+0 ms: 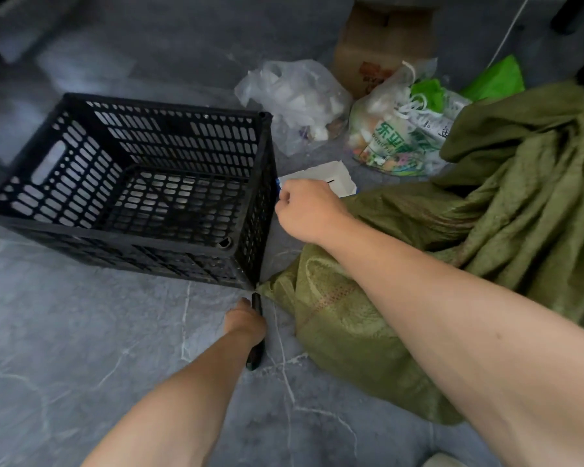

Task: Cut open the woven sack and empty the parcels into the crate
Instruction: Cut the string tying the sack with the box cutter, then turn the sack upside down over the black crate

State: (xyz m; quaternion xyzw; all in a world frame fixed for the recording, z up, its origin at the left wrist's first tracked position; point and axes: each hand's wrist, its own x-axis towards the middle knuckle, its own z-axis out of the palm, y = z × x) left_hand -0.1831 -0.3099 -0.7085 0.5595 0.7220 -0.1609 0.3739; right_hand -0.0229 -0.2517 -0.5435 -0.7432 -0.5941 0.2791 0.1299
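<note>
Green sack (344, 332) lies between left hand (246, 320) gripping cutter (254, 360) and right hand (305, 210), hold unclear.

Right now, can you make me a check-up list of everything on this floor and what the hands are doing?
Surface: grey marbled floor.
Job's things: black crate, empty; green woven sack beside it, one corner at the crate's corner; white parcel on the floor by the crate.
Clutter: clear plastic bag, printed plastic bag, cardboard box.
Hands: left hand grips a black tool near the sack's corner; right hand curled at the parcel, grip unclear.
Cables: white cord, top right.
Surroundings: dark blurred shapes along the top edge.
</note>
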